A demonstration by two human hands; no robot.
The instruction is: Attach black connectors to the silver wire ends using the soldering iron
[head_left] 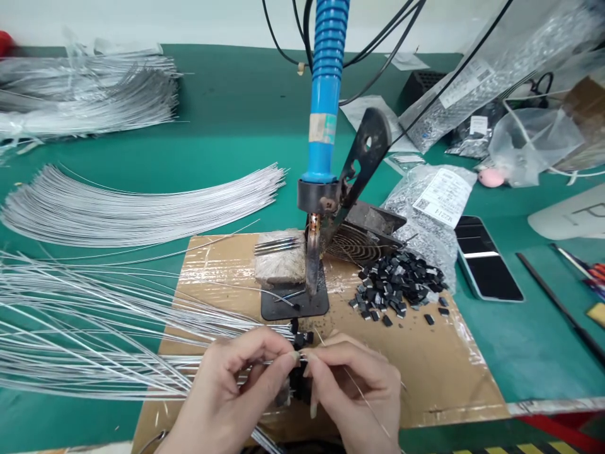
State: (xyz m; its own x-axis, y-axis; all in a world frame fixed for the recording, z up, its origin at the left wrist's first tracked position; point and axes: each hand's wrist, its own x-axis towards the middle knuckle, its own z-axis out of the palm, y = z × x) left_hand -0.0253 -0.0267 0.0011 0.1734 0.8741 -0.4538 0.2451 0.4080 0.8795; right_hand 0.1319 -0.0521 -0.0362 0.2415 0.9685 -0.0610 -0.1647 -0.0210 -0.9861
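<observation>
Over the front of the cardboard, my two hands meet fingertip to fingertip. My left hand is closed in a pinch on the end of a white wire, mostly hidden by the fingers. My right hand pinches right beside it; a thin, pale wire runs across its fingers, and the exact pinch point is too small to make out. Behind the fingertips, several black connectors sit on the ends of a bundle of white wires. Above stands a blue-handled soldering iron, its tip pointing down.
A pile of small black connector pieces lies on the cardboard. A pad with metal pins is beside the iron tip. More white wires lie left. Plastic bags, a phone and a white cup are right.
</observation>
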